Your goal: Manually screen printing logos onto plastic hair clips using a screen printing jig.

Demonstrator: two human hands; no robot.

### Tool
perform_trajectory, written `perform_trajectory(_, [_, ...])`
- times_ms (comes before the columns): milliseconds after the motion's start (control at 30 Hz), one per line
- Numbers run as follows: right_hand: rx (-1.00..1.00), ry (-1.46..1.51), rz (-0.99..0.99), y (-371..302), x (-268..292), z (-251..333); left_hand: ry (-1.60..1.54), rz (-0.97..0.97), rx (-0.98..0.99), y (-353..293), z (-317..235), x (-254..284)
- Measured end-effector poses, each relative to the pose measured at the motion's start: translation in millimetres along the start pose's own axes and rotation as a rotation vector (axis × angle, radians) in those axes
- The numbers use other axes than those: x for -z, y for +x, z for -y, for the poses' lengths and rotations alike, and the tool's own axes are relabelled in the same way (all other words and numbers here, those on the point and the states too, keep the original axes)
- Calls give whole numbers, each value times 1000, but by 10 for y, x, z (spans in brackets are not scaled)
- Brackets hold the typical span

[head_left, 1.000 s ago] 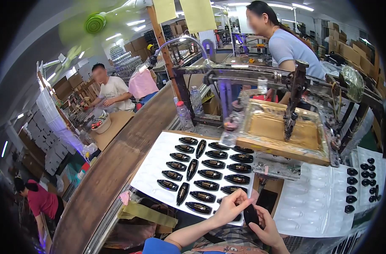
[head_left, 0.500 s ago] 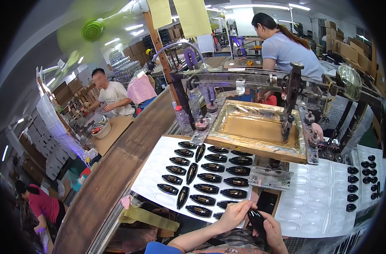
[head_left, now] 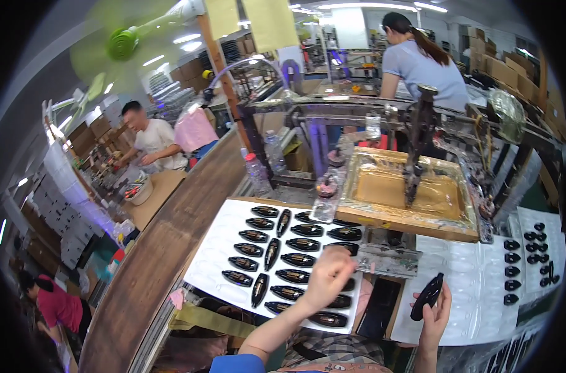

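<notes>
My right hand [head_left: 437, 314] grips a glossy black bottle [head_left: 427, 298], tapered toward its neck, which points up and away. My left hand [head_left: 330, 273] hovers over the right part of a white moulded tray [head_left: 209, 252], its fingers curled; anything inside them is hidden. On that tray lie several black bottles with gold print, such as one bottle [head_left: 292, 275] left of my left hand. Just beyond this hand sits a metal fixture [head_left: 388, 258], beneath a raised wooden printing frame [head_left: 410, 186] with a gold-coloured screen.
A second white tray [head_left: 469, 286] at right carries several small black pieces [head_left: 511, 271]. Between the trays lies a dark flat slab [head_left: 379, 304]. A long wooden bench [head_left: 165, 248] runs along the left. Two people work at the left, another person [head_left: 426, 68] beyond the machine.
My hands have come apart. The left hand has moved forward and slightly left; the right has carried the bottle to the right. The printing frame appears shifted right, and the view has shifted slightly.
</notes>
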State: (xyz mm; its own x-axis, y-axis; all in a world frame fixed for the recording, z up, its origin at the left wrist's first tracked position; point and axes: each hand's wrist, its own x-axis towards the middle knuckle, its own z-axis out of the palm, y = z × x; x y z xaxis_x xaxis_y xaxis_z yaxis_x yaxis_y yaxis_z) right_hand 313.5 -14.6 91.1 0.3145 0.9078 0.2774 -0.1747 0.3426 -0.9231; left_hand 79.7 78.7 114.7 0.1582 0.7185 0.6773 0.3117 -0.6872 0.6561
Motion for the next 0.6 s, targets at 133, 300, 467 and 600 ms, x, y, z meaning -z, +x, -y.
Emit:
perform_trajectory(133, [-10, -55, -88, 130, 200, -52, -61, -23, 239, 322, 90, -37])
perform_trajectory(300, [4, -77, -45, 261, 356, -3, 118, 313, 196, 658, 617, -89])
perform_trajectory(467, [138, -176, 106, 451, 452, 156, 768, 49, -534, 792, 1641, -437])
perform_trajectory(600, [143, -407, 137, 722, 538, 178, 440, 48, -316, 1348, 1425, -486])
